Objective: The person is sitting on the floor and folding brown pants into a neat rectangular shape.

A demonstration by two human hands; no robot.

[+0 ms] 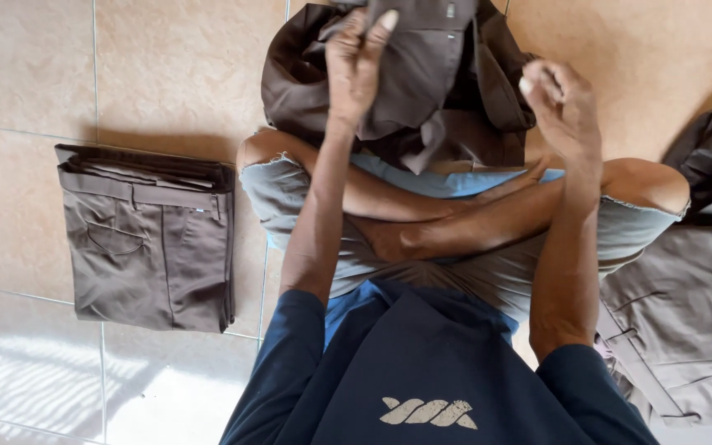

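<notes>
So, your left hand (356,62) pinching brown trousers (422,91), bunched over your crossed legs. Right hand (562,103) loosely curled, empty, just right of cloth. Left nearer. Folded trousers (148,239) on tile floor (26,74), well left.

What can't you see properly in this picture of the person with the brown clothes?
- Brown garment in the left hand: head view, its top is cut off by the picture's upper edge.
- Right hand: its fingertips look blurred, so the grip is unclear.
- Loose brown clothes: cut off by the right edge.
- Folded trousers: how many lie in the stack is too small to count.
</notes>
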